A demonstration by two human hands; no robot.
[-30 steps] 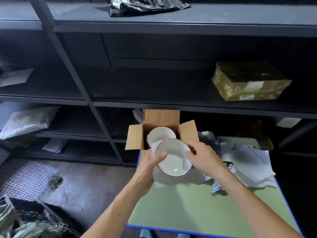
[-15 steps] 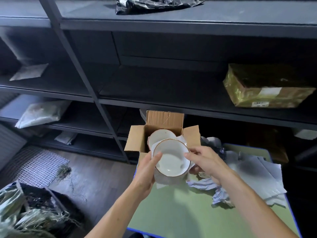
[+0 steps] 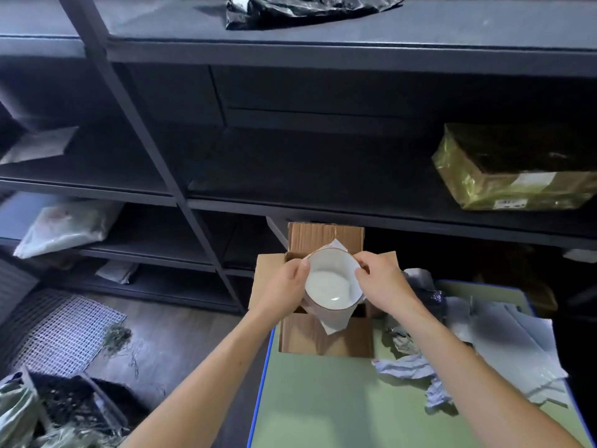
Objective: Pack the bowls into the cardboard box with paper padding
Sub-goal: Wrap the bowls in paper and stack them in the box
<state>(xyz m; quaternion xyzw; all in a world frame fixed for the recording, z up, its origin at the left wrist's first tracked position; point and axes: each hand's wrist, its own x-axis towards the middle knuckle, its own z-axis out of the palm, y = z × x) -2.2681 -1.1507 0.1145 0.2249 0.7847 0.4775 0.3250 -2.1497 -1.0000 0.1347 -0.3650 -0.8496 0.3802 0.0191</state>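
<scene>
Dark shelving (image 3: 181, 202) (dim), wooden floor (image 3: 168, 344)

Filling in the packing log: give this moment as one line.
white bowl: over open cardboard box | left hand: grips rim | right hand: pinches rim | paper sheet: under bowl | box: on green table

Bare forearms (image 3: 223, 367), left hand (image 3: 286, 291), right hand (image 3: 382, 287)

bowl (image 3: 329, 286): glazed ceramic, glossy white with a thin brown rim, gripped by the left hand (image 3: 287, 289) and right hand (image 3: 381, 286).
paper sheet (image 3: 336, 321): matt white, smooth, under the gripped bowl.
cardboard box (image 3: 323, 341): matt brown corrugated board, below the grip.
table (image 3: 323, 399): smooth matt green top, nearer than the grip.
crumpled paper (image 3: 410, 367): matt, creased, right of the grip.
parcel (image 3: 517, 176): glossy yellowish plastic wrap, up right of the grip.
</scene>
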